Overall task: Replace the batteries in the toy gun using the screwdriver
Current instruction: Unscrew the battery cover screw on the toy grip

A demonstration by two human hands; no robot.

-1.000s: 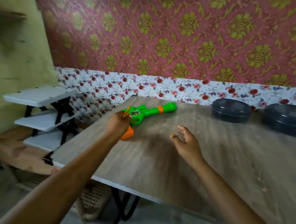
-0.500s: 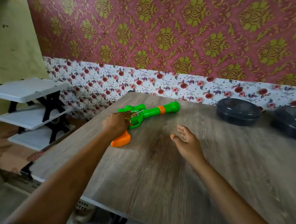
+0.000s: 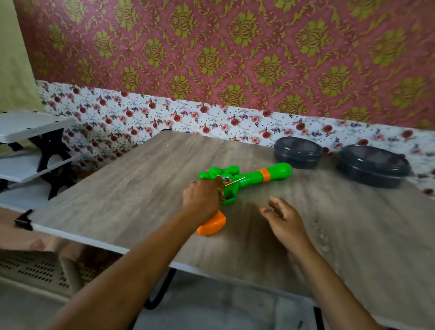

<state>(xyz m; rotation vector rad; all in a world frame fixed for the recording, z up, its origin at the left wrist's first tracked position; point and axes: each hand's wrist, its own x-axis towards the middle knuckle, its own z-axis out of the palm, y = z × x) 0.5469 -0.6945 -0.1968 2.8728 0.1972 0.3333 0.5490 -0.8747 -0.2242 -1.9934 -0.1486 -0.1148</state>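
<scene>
A green toy gun [image 3: 252, 177] with an orange grip and an orange band near the muzzle lies flat on the wooden table [image 3: 135, 183], muzzle pointing back right. My left hand [image 3: 202, 196] is closed around a small yellow-handled screwdriver [image 3: 232, 183], whose thin shaft lies over the gun's body. The hand covers the gun's middle just above the grip. My right hand [image 3: 282, 220] hovers open just right of the gun, fingers spread, holding nothing.
Two dark round lidded containers [image 3: 298, 152] [image 3: 373, 165] stand at the table's back right by the flowered wall. A white shelf rack [image 3: 19, 145] with black brackets stands left of the table. The near table edge runs below my forearms.
My left hand has tipped the screwdriver down from upright to lie over the gun's body. The view has shifted left, so the gun now appears nearer the centre. My right hand stays open beside it.
</scene>
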